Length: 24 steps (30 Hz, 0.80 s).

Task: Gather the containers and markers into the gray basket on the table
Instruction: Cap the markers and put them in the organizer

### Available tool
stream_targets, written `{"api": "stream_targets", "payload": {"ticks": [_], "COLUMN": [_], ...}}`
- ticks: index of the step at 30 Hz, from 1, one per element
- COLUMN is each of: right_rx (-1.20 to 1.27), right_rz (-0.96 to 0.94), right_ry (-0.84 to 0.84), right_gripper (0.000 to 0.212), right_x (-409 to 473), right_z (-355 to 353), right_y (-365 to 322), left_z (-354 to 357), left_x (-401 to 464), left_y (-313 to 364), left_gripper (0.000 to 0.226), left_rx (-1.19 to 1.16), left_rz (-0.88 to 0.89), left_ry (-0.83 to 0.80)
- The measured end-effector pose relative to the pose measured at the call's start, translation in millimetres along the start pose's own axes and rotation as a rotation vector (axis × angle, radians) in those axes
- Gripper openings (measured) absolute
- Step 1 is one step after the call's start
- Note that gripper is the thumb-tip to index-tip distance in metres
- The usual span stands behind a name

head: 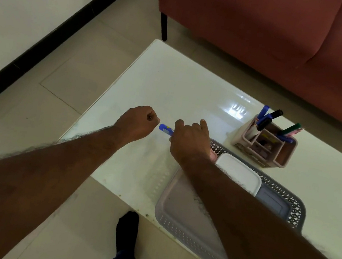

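Observation:
My right hand (190, 137) is closed around a blue marker (165, 128), whose blue end sticks out to the left, just left of the gray basket (183, 233). My left hand (139, 121) is a closed fist right beside the marker's tip; whether it holds anything I cannot tell. The gray perforated basket sits at the table's near edge and holds a white-lidded container (240, 173) and a gray-blue lidded container (272, 201). My right forearm crosses over the basket and hides part of it.
A pink desk organizer (283, 155) with several markers (267, 118) standing in it is on the white table (173, 81), behind the basket. A reddish sofa (269, 26) stands beyond the table. The tiled floor and my feet show below.

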State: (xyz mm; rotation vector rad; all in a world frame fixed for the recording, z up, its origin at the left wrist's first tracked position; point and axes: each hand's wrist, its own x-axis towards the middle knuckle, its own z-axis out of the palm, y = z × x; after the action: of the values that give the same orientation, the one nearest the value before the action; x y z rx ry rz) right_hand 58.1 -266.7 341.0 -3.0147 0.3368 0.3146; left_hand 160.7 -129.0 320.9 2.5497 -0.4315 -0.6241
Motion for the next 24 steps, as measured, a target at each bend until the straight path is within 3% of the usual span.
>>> {"api": "stream_targets", "payload": {"ticks": [8,11,14,18,24], "right_rx": [0.320,0.403,0.541,0.738,0.781], "right_rz": [0.188,0.220,0.387,0.601,0.621], "right_ry": [0.293,0.402,0.506,0.580,0.540], "right_gripper": [0.029,0.027,0.026,0.023,0.020], "right_x": [-24.2,-38.4,-52.2,-68.1,-79.6], "right_z": [-33.6,-45.9,-56.9,-64.8,-57.0], "right_y": [69.5,99.2,129.0,167.2,198.7], "left_z": [7.9,15.7,24.9,36.5,51.1], "left_x": [-2.8,-5.4,-10.4,-16.9,-23.8], "left_y": [55.2,73.6,92.5,110.9,123.8], "left_gripper": [0.031,0.047,0.061,0.071,0.075], "left_rx": [0.066,0.152,0.267,0.314,0.351], "left_rz": [0.133,0.260,0.397,0.435,0.435], "left_ry": [0.097,0.152,0.189,0.153,0.095]}}
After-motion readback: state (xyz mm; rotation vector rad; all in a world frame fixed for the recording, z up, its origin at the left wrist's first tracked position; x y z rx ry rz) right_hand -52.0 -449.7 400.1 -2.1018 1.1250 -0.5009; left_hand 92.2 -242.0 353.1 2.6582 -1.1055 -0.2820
